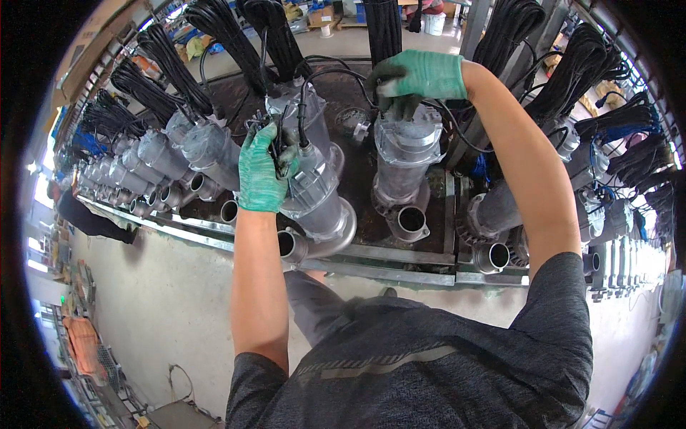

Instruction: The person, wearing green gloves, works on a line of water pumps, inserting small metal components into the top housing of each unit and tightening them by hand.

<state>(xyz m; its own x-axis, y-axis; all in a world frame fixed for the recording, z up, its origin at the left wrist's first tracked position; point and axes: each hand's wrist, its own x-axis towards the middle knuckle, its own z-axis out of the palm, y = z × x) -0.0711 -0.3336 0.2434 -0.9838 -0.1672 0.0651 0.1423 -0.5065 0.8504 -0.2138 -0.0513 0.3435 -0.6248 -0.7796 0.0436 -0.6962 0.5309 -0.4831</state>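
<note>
Dark table (355, 179): from the left hand (259, 174), fingers grasping black leads (276, 148), the nearer pump (314, 194) lies at four o'clock, long axis leaning toward eleven; another pump (402, 163) stands at six o'clock from the right hand (421, 76), grip unclear.

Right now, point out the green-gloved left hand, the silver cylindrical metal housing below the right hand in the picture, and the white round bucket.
Green-gloved left hand (261, 169), head view: green fabric of the glove.
Silver cylindrical metal housing (404, 170), head view: side of its body.
White round bucket (434, 25), head view: its side wall.
</note>
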